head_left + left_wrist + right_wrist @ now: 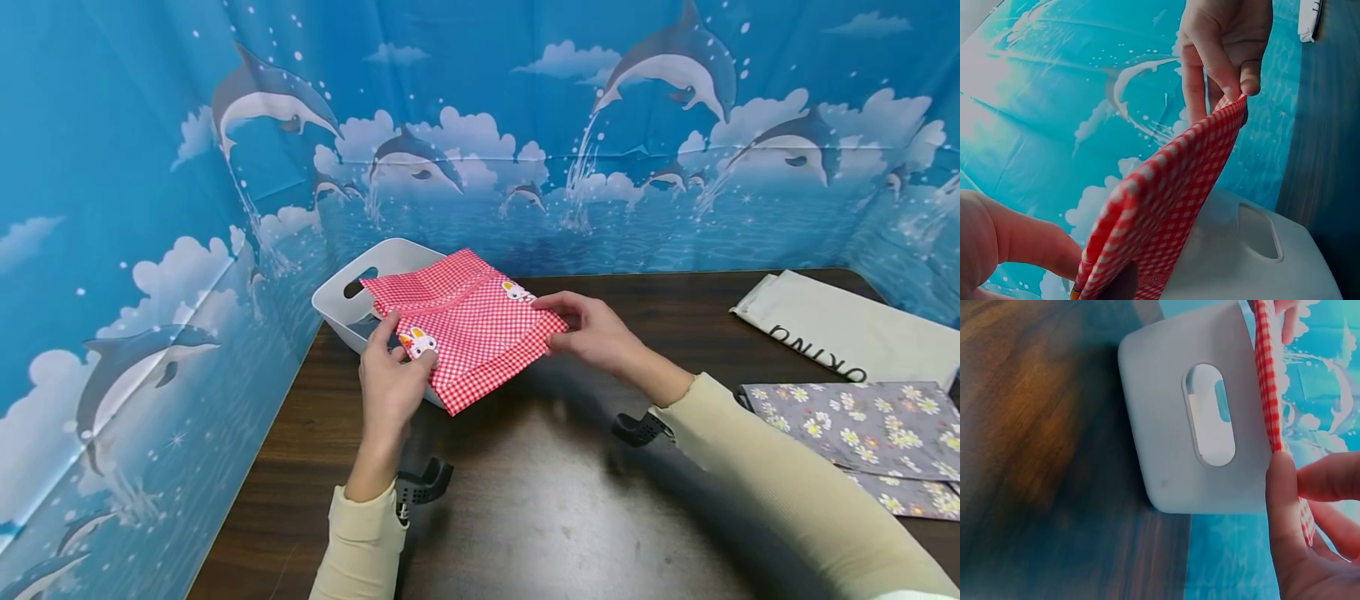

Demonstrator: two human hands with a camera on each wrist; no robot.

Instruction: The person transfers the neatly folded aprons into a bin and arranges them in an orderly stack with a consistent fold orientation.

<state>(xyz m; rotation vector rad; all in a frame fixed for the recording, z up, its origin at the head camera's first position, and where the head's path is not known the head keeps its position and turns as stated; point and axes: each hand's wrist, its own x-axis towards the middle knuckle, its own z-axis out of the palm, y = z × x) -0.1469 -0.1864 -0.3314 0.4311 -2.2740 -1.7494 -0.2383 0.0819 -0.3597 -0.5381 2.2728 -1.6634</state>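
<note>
A folded red-and-white checked cloth (468, 325) with small rabbit pictures hangs in the air over a white plastic bin (352, 293). My left hand (393, 375) pinches its near left corner. My right hand (588, 329) pinches its right edge between thumb and fingers. In the left wrist view the checked cloth (1172, 200) runs up to the right hand (1225, 47), with the bin (1254, 262) below. In the right wrist view the cloth's edge (1269, 394) lies just above the bin's wall (1166, 419) with its oval handle slot, and my right hand's thumb (1285, 512) presses on it.
A dark wooden table (540, 500) carries a grey flowered cloth (870, 429) and a cream cloth with black letters (847, 329) at the right. A blue dolphin-print backdrop (150, 208) closes off the left and back.
</note>
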